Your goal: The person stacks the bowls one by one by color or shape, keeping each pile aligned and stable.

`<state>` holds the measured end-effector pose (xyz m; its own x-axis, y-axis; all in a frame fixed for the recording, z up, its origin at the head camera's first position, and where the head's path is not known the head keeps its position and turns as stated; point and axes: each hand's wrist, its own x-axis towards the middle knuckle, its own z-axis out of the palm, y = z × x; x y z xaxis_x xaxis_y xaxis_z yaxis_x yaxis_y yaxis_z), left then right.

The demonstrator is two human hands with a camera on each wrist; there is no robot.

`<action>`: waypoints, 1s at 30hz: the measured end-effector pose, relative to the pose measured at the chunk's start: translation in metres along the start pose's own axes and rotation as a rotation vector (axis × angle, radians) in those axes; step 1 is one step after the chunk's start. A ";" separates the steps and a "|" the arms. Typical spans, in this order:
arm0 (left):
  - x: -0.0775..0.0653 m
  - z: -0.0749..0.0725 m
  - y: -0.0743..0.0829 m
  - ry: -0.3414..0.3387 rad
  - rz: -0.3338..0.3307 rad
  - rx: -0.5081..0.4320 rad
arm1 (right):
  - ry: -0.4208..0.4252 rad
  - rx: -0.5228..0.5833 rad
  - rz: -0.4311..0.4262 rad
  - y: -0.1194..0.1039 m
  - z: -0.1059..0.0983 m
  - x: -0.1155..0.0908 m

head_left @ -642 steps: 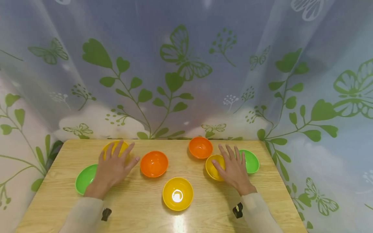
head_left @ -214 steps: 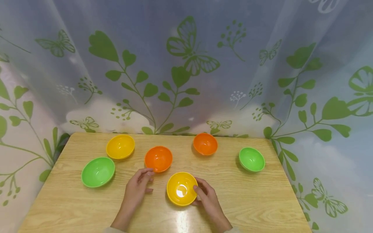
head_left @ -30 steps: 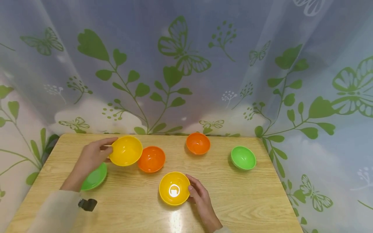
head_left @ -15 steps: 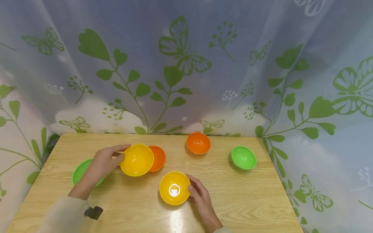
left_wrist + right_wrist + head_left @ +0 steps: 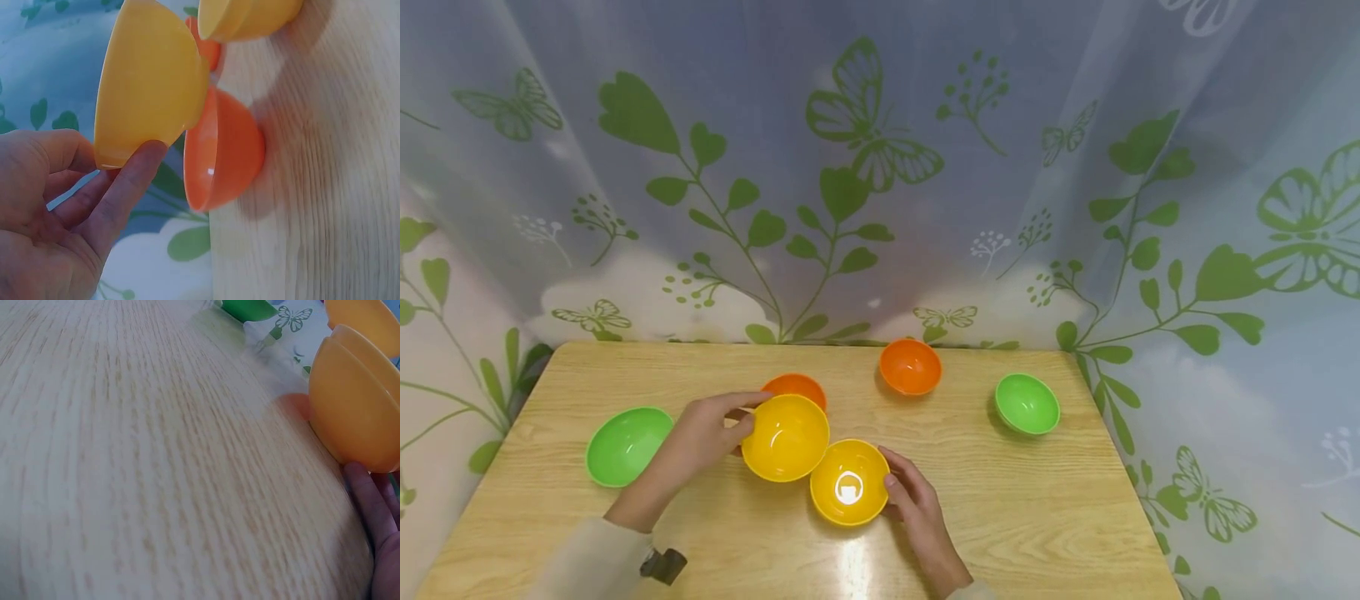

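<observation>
My left hand (image 5: 703, 433) pinches the rim of a yellow bowl (image 5: 786, 437) between thumb and fingers. In the left wrist view this bowl (image 5: 147, 81) hangs above the table, its base beside an orange bowl (image 5: 231, 150). My right hand (image 5: 919, 512) grips the right side of a stack of yellow bowls (image 5: 850, 483) standing on the table. Two nested rims show on that stack (image 5: 353, 400) in the right wrist view. From the head view, the raised bowl overlaps the stack's upper left edge and partly hides the orange bowl (image 5: 796, 385) behind it.
A green bowl (image 5: 625, 450) stands at the left of the wooden table (image 5: 1037, 517), by my left forearm. Another orange bowl (image 5: 910, 367) is near the back edge. Farther right stands a second green bowl (image 5: 1027, 404). A patterned curtain (image 5: 880, 208) hangs behind the table.
Over the last second my left hand has carried the yellow bowl rightward and nearer, beside the stack. My right hand stays put. The yellow bowl formerly at the right has left its place.
</observation>
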<state>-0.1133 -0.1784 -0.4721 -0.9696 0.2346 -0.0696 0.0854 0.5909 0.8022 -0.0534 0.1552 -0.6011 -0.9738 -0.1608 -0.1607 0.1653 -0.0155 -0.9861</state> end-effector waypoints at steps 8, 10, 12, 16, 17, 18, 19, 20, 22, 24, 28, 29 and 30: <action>-0.002 0.016 0.010 -0.037 0.056 0.003 | 0.004 0.004 0.008 -0.001 0.000 0.000; -0.002 0.020 0.011 -0.045 0.061 -0.002 | 0.007 0.002 0.010 -0.001 0.000 0.001; -0.001 0.025 0.011 -0.049 0.067 -0.012 | 0.009 -0.002 0.011 -0.001 0.000 0.001; -0.002 0.034 0.013 -0.065 0.061 -0.049 | 0.005 -0.001 0.006 -0.001 0.000 0.000; -0.002 0.036 0.013 -0.072 0.059 -0.061 | 0.004 -0.001 0.006 -0.001 0.000 0.000; -0.002 0.038 0.014 -0.074 0.062 -0.064 | 0.001 0.002 0.005 -0.002 0.000 0.000; -0.002 0.040 0.015 -0.079 0.060 -0.070 | -0.002 0.005 0.005 -0.002 0.000 0.000; -0.003 0.042 0.015 -0.084 0.058 -0.079 | -0.004 0.009 0.005 -0.002 0.000 0.000; -0.002 0.047 0.017 -0.087 0.058 -0.077 | -0.007 0.017 0.014 -0.002 -0.001 0.000; -0.002 0.050 0.018 -0.090 0.063 -0.070 | -0.011 0.026 0.017 -0.002 -0.001 -0.001; -0.001 0.057 0.020 -0.106 0.070 -0.080 | -0.012 0.035 0.020 -0.002 0.000 0.000; -0.001 0.058 0.020 -0.109 0.075 -0.082 | -0.013 0.037 0.020 -0.003 0.000 0.000; -0.001 0.060 0.021 -0.111 0.083 -0.085 | -0.014 0.037 0.021 -0.003 0.000 0.000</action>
<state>-0.0968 -0.1202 -0.4912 -0.9282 0.3666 -0.0627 0.1397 0.4999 0.8548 -0.0536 0.1553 -0.5982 -0.9677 -0.1754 -0.1809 0.1920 -0.0485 -0.9802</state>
